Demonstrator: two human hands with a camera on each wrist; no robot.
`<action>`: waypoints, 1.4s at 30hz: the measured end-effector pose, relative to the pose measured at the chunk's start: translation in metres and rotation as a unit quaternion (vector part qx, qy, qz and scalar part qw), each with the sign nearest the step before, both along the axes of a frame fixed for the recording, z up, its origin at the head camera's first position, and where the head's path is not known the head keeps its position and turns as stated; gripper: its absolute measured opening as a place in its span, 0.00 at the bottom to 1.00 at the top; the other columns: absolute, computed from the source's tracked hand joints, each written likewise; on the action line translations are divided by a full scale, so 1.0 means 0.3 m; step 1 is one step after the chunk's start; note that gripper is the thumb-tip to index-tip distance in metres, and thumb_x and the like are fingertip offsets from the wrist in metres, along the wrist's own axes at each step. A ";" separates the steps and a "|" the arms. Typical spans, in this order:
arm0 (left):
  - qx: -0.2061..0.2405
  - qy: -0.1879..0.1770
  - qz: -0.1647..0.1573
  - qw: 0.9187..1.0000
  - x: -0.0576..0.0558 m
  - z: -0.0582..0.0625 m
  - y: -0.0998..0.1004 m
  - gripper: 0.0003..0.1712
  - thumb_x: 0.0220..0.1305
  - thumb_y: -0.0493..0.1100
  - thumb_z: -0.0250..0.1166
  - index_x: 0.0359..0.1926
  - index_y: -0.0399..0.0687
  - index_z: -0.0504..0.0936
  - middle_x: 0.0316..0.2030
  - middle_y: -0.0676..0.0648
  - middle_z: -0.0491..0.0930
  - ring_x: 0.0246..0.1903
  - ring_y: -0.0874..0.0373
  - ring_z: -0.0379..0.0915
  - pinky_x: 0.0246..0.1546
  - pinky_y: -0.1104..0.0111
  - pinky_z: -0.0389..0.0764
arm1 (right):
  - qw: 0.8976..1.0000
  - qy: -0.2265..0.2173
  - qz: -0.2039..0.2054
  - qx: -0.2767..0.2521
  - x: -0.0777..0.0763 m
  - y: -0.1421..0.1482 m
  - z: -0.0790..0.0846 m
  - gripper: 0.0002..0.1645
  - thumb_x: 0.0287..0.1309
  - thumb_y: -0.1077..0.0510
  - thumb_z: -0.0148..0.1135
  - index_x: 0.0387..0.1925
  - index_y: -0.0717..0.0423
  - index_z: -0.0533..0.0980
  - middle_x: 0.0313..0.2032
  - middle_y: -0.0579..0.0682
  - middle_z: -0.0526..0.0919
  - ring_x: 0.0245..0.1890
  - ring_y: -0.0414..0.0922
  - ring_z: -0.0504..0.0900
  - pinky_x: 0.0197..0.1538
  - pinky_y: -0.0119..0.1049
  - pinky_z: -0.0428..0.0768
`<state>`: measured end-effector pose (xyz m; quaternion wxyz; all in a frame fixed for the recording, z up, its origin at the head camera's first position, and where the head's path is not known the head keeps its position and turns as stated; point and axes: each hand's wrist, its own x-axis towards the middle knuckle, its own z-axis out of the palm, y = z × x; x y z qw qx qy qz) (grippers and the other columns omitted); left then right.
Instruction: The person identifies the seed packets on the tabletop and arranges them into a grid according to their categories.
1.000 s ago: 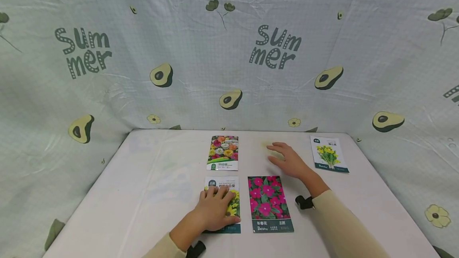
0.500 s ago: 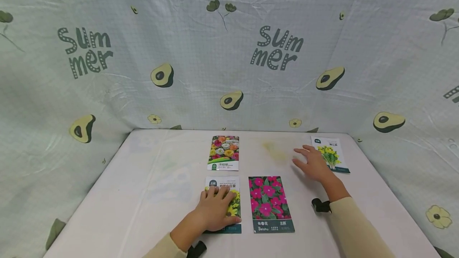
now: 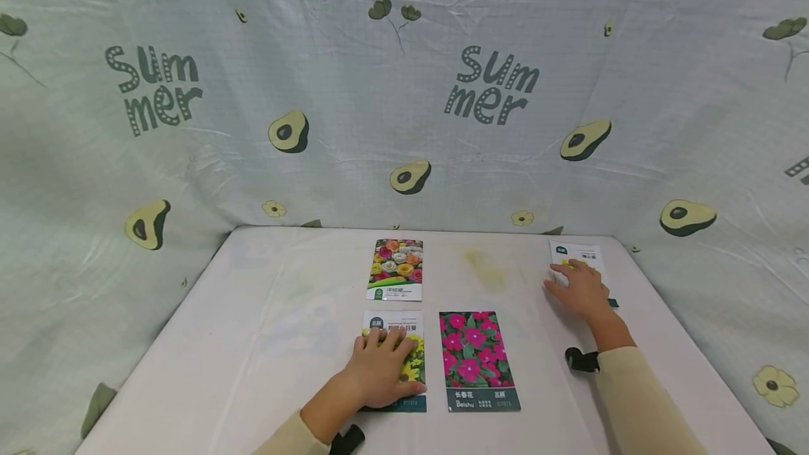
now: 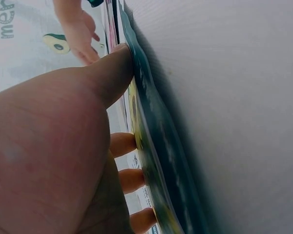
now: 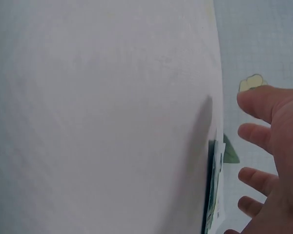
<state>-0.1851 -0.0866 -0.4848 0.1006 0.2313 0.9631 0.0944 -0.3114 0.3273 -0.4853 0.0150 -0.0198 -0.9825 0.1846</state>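
Note:
My left hand (image 3: 382,369) lies spread over a seed packet with yellow flowers (image 3: 412,364), its fingertips and thumb resting on the face, as the left wrist view also shows along the packet's dark green edge (image 4: 158,122). At the far right, my right hand (image 3: 580,289) hovers with loosely spread fingers over a white seed packet (image 3: 560,251) and hides most of its yellow-flower picture. In the right wrist view, the fingers (image 5: 256,181) stand apart from that packet (image 5: 214,190) and hold nothing.
A seed packet with pink flowers (image 3: 472,357) lies right of my left hand. Behind the left-hand packet is one with mixed-coloured blooms (image 3: 395,265). They lie on a white table (image 3: 272,343), backed by a printed cloth (image 3: 341,104) with avocados and lettering.
My right hand has moved right, from the back middle of the table to over the far-right white packet. The left hand has stayed on its packet.

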 end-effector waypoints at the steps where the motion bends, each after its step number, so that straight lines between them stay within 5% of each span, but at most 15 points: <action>1: 0.000 0.001 -0.001 1.000 0.000 0.000 0.000 0.44 0.61 0.76 0.62 0.71 0.61 0.70 0.73 0.46 0.65 0.66 0.39 0.60 0.60 0.41 0.65 | 1.000 -0.005 -0.004 -0.002 -0.001 0.007 -0.001 0.36 0.72 0.44 0.56 0.72 0.58 0.66 0.75 0.72 0.51 0.73 0.77 0.47 0.65 0.78 0.54; 17: 0.001 -0.001 0.001 1.000 0.006 0.006 0.000 0.44 0.62 0.75 0.62 0.72 0.60 0.70 0.73 0.45 0.65 0.66 0.39 0.59 0.61 0.41 0.64 | 0.998 -0.067 0.000 0.015 -0.068 0.093 -0.040 0.38 0.74 0.44 0.53 0.75 0.60 0.61 0.75 0.76 0.50 0.72 0.79 0.50 0.67 0.78 0.56; 42: 0.008 0.004 0.002 1.000 0.012 0.019 -0.004 0.43 0.62 0.73 0.64 0.71 0.60 0.70 0.72 0.46 0.65 0.65 0.40 0.60 0.61 0.41 0.65 | 0.993 -0.105 0.003 0.046 -0.084 0.112 0.000 0.37 0.77 0.45 0.47 0.77 0.59 0.58 0.74 0.76 0.51 0.71 0.79 0.53 0.67 0.76 0.58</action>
